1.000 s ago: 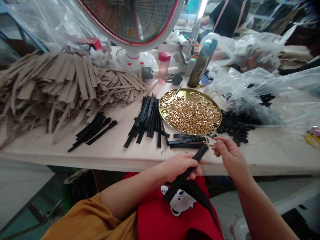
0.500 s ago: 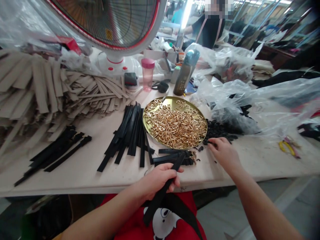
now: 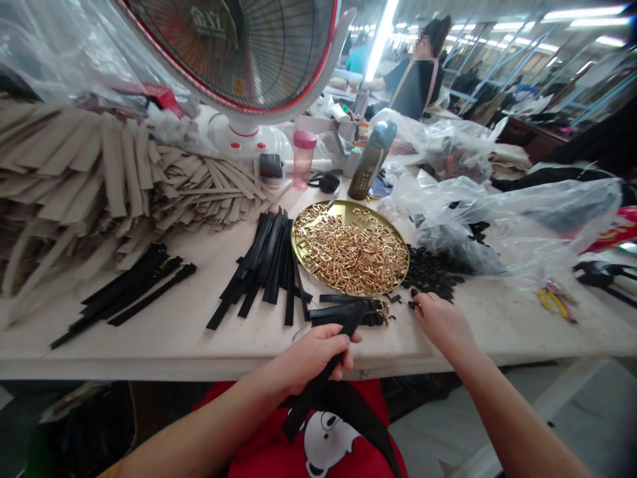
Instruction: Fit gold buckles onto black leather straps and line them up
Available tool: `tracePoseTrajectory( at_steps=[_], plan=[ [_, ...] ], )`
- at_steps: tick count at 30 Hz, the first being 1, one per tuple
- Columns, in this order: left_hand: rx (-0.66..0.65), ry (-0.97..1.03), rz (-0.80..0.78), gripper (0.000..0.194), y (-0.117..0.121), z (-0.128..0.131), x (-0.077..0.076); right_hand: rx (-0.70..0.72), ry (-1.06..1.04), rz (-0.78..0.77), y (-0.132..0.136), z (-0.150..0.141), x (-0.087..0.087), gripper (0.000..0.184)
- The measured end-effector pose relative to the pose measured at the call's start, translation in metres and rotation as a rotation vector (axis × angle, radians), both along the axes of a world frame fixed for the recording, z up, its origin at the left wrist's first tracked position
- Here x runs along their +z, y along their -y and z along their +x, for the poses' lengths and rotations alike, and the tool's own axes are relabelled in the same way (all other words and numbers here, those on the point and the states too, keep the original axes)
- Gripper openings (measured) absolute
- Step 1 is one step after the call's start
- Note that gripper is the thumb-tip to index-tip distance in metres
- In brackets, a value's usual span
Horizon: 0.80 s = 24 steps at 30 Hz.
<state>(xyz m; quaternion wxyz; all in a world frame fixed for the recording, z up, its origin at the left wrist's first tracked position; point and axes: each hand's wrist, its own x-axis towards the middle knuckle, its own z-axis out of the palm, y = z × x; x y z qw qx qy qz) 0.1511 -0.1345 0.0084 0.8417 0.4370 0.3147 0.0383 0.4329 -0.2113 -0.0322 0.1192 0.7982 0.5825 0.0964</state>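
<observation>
Red cloth apron (image 3: 259, 441) nearest. Left hand (image 3: 321, 352): fingers closed round flat black strap (image 3: 304, 401), slanting over tabletop's near edge. Right hand (image 3: 442, 322): fingers narrow, small black loop (image 3: 413, 305) at tips, grip unclear. Tabletop (image 3: 239, 348) pale, smooth, scuffed. Buckled straps (image 3: 343, 313) just beyond left hand; then round shiny dish (image 3: 305, 263), heaped angular gold buckles (image 3: 353, 255). Crinkly clear plastic (image 3: 448, 232) right, stiff beige strips (image 3: 89, 159) left. Far: round wire-grilled fan (image 3: 239, 60), workroom, person (image 3: 421, 83), tube lights (image 3: 382, 40).
</observation>
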Motion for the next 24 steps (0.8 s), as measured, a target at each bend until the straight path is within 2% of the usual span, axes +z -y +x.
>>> tracePoseTrajectory(
  at_steps=[4, 8, 12, 15, 19, 22, 24],
  plan=[
    [-0.002, -0.008, 0.017, 0.026, 0.003, -0.003, 0.001, -0.047, -0.070, 0.077, 0.005, 0.004, 0.009, 0.024],
    [-0.018, -0.001, 0.039, 0.028, 0.005, 0.000, 0.002, -0.076, -0.142, 0.207, -0.013, 0.004, 0.016, 0.027],
    [-0.028, 0.001, 0.071, 0.030, 0.006, 0.003, 0.000, -0.139, -0.132, 0.093, -0.039, 0.007, 0.009, 0.022],
    [-0.054, -0.005, 0.094, 0.029, 0.004, 0.004, -0.003, -0.149, -0.132, 0.012, -0.048, 0.011, 0.001, 0.019],
    [-0.090, 0.017, 0.104, 0.024, -0.001, 0.008, -0.002, -0.119, -0.165, 0.067, -0.039, 0.015, -0.001, 0.015],
    [-0.079, 0.021, 0.094, 0.018, -0.004, 0.015, 0.002, -0.102, -0.309, 0.180, -0.027, 0.011, 0.000, 0.014],
    [-0.056, 0.015, 0.100, 0.015, -0.006, 0.020, 0.004, -0.040, -0.377, 0.184, -0.022, 0.007, -0.001, 0.013]
  ],
)
